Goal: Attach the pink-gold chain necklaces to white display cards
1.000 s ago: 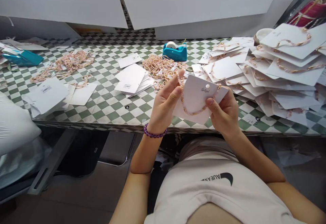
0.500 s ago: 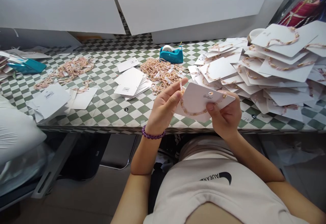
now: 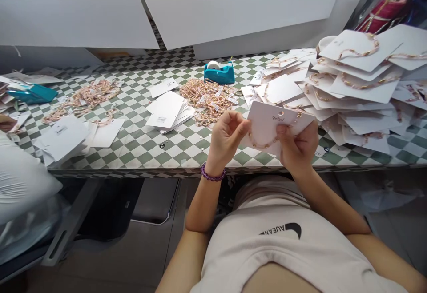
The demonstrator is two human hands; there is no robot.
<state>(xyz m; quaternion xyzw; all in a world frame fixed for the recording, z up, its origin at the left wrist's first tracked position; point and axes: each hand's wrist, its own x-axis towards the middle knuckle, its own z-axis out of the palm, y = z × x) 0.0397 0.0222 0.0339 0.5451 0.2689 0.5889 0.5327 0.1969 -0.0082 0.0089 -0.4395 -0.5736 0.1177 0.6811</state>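
Observation:
Held up over the table's front edge is a white card (image 3: 265,122) with printed lettering and a small hole near its top. My right hand (image 3: 296,148) grips it from the right, thumb across its face. A pink and gold bead strand (image 3: 258,145) curves along the lower part of the card, one end by the right thumb. My left hand (image 3: 227,139), with a purple bead bracelet at the wrist, pinches at the card's left edge; its fingers are closed on the strand's end or the card edge, too small to tell which.
Behind the hands lie a heap of bead strands (image 3: 208,99), a teal tape dispenser (image 3: 222,74) and a stack of blank cards (image 3: 167,110). Carded strands (image 3: 363,82) pile high at right. Another person's sleeve (image 3: 23,173) and part of a hand show at far left.
My left hand has moved right and closed at the card's left edge, where the strand stood up between its fingers before. The card is more upright. The view has shifted slightly.

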